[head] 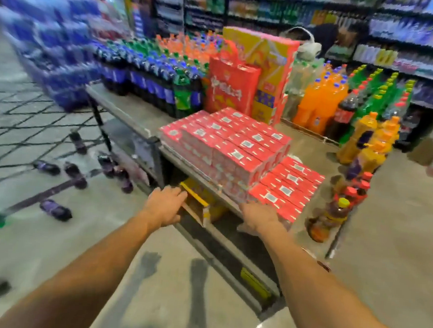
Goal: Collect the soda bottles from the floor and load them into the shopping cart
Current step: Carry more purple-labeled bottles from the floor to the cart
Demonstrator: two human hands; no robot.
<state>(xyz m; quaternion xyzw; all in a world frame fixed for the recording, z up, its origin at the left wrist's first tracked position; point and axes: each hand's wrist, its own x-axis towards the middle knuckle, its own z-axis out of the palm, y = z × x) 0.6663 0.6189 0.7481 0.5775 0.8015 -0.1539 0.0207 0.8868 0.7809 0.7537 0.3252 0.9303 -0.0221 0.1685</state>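
Bare left hand, bare right hand, forearms uncovered

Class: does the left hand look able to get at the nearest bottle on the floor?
Probably yes: only bare floor lies between the left hand and the nearest bottle, though stooping seems needed.

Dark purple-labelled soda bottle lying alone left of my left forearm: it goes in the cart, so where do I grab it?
Probably grip the dark purple-labelled soda bottle around its labelled middle from above: it lies on its side, cap end blurred.
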